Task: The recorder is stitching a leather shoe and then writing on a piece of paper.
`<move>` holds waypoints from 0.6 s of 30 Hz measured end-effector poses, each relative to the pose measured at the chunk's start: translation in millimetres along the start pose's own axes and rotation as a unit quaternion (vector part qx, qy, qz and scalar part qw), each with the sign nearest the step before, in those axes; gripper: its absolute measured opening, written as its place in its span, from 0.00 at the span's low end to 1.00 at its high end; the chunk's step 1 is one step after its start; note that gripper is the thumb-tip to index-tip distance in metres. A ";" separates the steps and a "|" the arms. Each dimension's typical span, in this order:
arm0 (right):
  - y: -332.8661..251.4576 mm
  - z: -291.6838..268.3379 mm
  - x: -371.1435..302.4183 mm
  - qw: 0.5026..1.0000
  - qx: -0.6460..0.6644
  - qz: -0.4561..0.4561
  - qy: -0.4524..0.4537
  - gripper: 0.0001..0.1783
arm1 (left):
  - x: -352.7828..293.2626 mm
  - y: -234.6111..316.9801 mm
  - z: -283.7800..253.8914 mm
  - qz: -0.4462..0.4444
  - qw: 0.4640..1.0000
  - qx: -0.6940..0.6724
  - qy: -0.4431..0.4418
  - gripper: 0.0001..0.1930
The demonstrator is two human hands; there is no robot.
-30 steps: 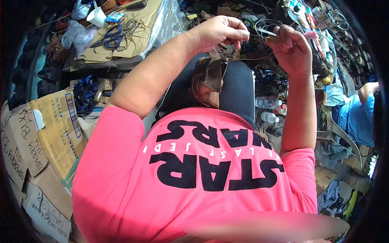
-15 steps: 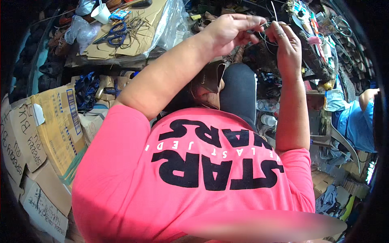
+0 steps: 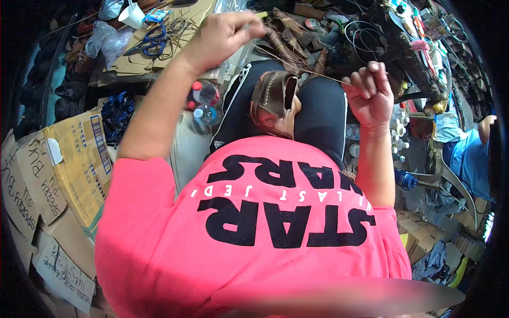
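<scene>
A thin brownish thread (image 3: 302,69) runs taut and slanting between my two hands, above my knees. Its left end reaches the pinched fingers of my left hand (image 3: 222,40), raised beside the cardboard-topped bench and slightly blurred. My right hand (image 3: 369,94), lower and to the right, has its fingers curled closed on the thread's other end. Below the thread, a brown leather shoe (image 3: 273,100) with pale stitching along its edge rests in my lap between my thighs. Neither hand touches it.
Blue-handled scissors (image 3: 154,42) and loose strands lie on cardboard (image 3: 130,66), near a white cup (image 3: 132,17). Bottles (image 3: 205,103) stand left of my leg. A cluttered bench (image 3: 408,47) and coiled wire (image 3: 363,40) are right. Cardboard boxes (image 3: 74,159) line the left; a person in blue (image 3: 469,159) is far right.
My hands were close together at the upper right with the thread. Now they are apart, the left moved leftward and the right lower, the thread stretched between them. The lap shoe shows more fully.
</scene>
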State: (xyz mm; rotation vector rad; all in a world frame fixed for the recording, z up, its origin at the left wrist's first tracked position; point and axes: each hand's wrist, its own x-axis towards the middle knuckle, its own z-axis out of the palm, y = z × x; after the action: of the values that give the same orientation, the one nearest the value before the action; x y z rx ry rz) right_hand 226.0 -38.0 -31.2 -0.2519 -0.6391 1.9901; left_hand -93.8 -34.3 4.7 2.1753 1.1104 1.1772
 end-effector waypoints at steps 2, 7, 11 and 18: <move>12.4 0.2 0.2 0.960 -0.263 0.051 0.080 0.16 | -12.7 -2.8 -24.3 0.038 0.988 0.145 -0.040 0.12; 75.8 15.8 5.6 0.686 -0.724 0.063 0.029 0.18 | -12.1 -20.2 -54.2 0.103 0.891 0.400 -0.189 0.15; 85.6 36.6 10.1 0.576 -0.812 0.084 -0.038 0.19 | -12.8 -44.9 -84.4 0.090 0.874 0.438 -0.192 0.17; 84.2 5.0 -10.4 0.591 -0.802 0.078 -0.035 0.15 | -28.4 -63.1 -84.7 0.065 0.879 0.457 -0.118 0.17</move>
State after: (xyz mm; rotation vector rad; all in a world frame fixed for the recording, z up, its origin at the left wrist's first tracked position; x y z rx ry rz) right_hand 165.0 -79.9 -73.1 -1.3054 -2.3849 0.9145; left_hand -201.8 -20.5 -5.4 3.0064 1.6357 0.3883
